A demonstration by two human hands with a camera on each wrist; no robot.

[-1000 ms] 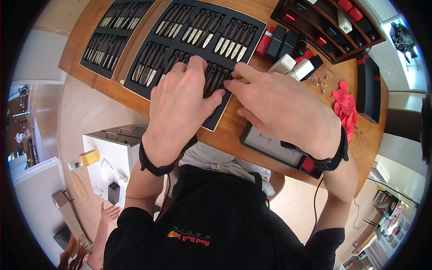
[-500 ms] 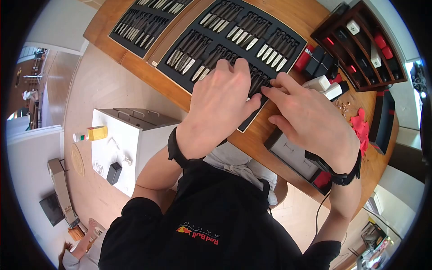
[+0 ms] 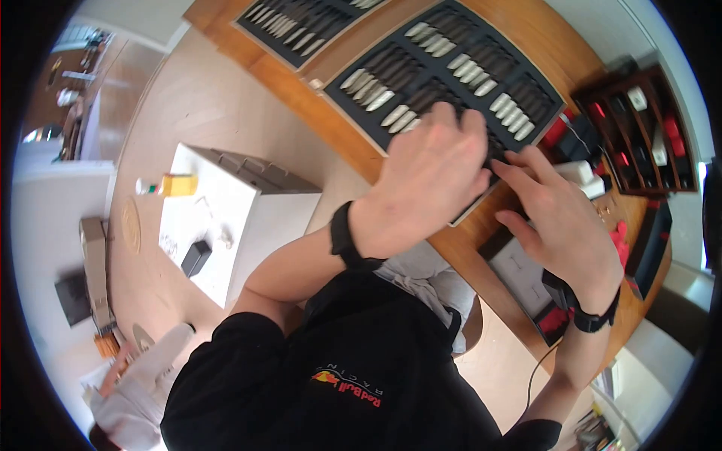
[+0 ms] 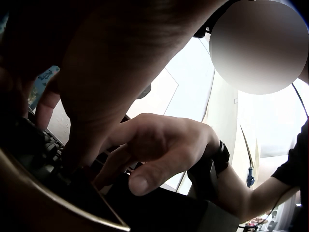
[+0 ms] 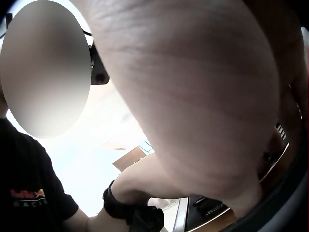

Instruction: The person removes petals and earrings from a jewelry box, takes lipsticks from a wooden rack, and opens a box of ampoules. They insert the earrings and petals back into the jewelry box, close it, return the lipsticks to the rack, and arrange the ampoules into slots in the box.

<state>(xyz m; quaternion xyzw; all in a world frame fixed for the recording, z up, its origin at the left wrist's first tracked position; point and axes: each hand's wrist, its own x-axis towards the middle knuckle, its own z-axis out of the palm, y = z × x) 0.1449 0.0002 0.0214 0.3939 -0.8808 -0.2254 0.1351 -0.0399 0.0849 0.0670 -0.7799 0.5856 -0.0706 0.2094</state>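
A dark tray with a pale rim lies on the wooden table, filled with groups of slim dark pieces with pale, blade-like tips. My left hand reaches over its near row, fingers pointing down among the pieces and fingertips hidden in the head view. At the tray's near right corner, my right hand bends its index finger toward the same row. Its thumb stands well apart from the fingers, as the left wrist view also shows. I cannot tell whether the left fingers pinch a piece.
A second filled tray lies farther left. Below the right hand sits an open box with a pale insert. White boxes, red petals and a wooden shelf unit stand right. A white cabinet and another person are left.
The head view has turned, so tray, table and hands appear farther right and lower. Both hands keep nearly the same place at the tray's near right row.
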